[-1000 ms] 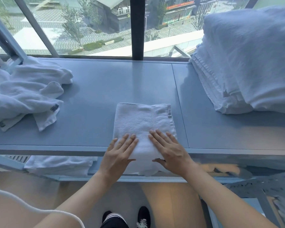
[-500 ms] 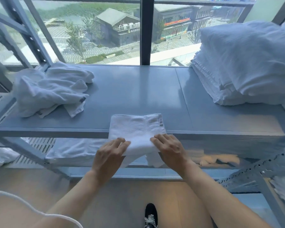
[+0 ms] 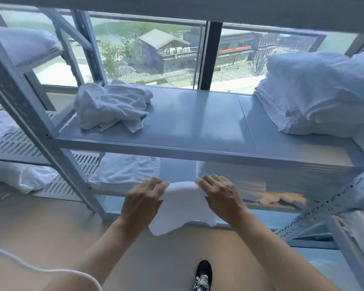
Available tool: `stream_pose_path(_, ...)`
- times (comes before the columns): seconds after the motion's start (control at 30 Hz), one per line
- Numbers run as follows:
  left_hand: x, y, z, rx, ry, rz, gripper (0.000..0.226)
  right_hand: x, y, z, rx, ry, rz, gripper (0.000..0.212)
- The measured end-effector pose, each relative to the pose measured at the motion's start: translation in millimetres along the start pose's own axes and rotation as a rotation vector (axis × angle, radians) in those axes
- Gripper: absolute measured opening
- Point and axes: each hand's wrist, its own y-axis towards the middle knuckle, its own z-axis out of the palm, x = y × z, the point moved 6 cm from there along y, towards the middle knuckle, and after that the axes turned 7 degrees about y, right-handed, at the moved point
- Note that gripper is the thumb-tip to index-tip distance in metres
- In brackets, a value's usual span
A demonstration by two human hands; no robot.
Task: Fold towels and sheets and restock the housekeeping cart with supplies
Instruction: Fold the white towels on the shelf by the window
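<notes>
— Towel (image 3: 182,208) is off the shelf (image 3: 198,124) now, held in the air just in front of the lower tier, its free edge hanging toward the floor.
— Who has it?
— Both hands. Left hand (image 3: 142,201) pinches the top fold at one end, right hand (image 3: 220,197) grips the other, fingers curled over.
— How would you set it down well?
— Keep the fold taut between the hands, slide it in level onto the lower stack (image 3: 250,179), and let go only once it lies flat, or the loose flap will bunch.
— Can you see where it's headed?
— Not for sure. The shelf edge hides most of the lower tier, and the thumbs are under the cloth. The pile (image 3: 111,107) at far left and the linen (image 3: 319,91) at right run together; I can't count pieces.
</notes>
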Motion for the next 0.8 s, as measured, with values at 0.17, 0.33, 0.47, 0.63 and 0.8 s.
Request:
stream_pose_path(0.17,-34,16,9,0.012,-0.041,0.058,0.051,-15,-30,-28,-0.003,-0.021,0.099,0.036)
stream_pose_path(0.33,-80,53,39,0.035,-0.095,0.133,0.056,-60,-58,-51,0.0,-0.051,0.19,0.035)
stream_pose_path(0.47,-110,96,72,0.049,-0.114,0.163,0.051,-115,-66,-60,0.025,-0.063,0.255,0.032)
stream_pose_path(0.63,-135,161,112,0.084,-0.12,0.168,0.032,-196,-54,-62,0.056,-0.066,0.29,0.036)
stream_pose_path(0.8,-139,212,133,0.098,-0.109,0.101,0.033,-265,-19,-57,0.09,-0.049,0.279,0.032)
